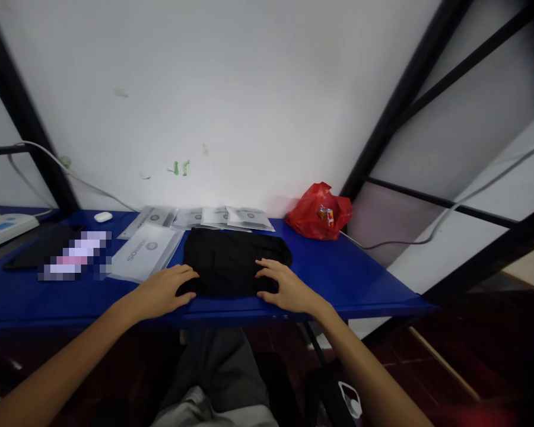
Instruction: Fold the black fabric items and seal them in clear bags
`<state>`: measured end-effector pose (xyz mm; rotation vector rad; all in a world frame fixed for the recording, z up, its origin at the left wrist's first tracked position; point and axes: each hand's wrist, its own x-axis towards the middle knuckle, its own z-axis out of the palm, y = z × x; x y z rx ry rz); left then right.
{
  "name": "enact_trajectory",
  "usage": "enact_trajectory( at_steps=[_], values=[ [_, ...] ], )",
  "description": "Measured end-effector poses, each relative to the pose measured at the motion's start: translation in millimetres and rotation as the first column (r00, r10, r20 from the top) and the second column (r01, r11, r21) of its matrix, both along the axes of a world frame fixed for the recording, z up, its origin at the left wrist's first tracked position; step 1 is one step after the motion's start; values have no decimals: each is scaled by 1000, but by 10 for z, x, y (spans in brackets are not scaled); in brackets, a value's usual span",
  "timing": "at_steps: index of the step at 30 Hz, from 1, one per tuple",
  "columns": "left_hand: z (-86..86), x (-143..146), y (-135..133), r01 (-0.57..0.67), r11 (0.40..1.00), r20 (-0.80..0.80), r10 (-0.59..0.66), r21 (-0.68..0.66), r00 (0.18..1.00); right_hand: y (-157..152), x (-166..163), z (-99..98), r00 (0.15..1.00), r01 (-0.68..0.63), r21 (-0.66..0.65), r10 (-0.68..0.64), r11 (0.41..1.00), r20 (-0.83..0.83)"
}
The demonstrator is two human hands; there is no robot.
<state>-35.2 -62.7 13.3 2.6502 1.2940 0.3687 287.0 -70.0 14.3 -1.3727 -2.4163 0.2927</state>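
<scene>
A folded black cloth (225, 261) lies flat on the blue table (338, 279) in front of me; its exact kind cannot be made out. My left hand (167, 290) rests at its left front corner, fingers apart and fingertips touching the fabric. On the right part of the cloth lies my right hand (287, 287), its fingers spread and the thumb near the front edge. Neither hand grasps anything. Just left of the cloth is a flat clear bag with grey print (145, 252).
Several more printed bags (249, 217) lie along the wall. A red plastic bag (314, 213) stands at the back right. To the left are a white earbud case (102, 217), a blurred-out phone-like item (75, 255) and a white power strip (9, 230).
</scene>
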Motion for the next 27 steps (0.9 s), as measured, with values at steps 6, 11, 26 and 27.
enact_trajectory(
  at_steps=[6, 11, 26, 27],
  values=[
    [-2, 11, -13, 6, 999, 4, -7, 35, 1000, -6, 37, -20, 1000, -17, 101, 19, 995, -15],
    [87, 7, -48, -53, 999, 72, 53, -5, 996, -20, 4, 4, 991, -39, 107, 52, 994, -122],
    [206, 165, 553, -333, 937, 150, 346, -108, 926, 252, -184, 185, 934, 336, 5, -332, 942, -130],
    [148, 193, 595, -347, 935, 110, 354, -76, 929, 278, -212, 154, 924, 377, 29, -373, 926, -90]
  ],
)
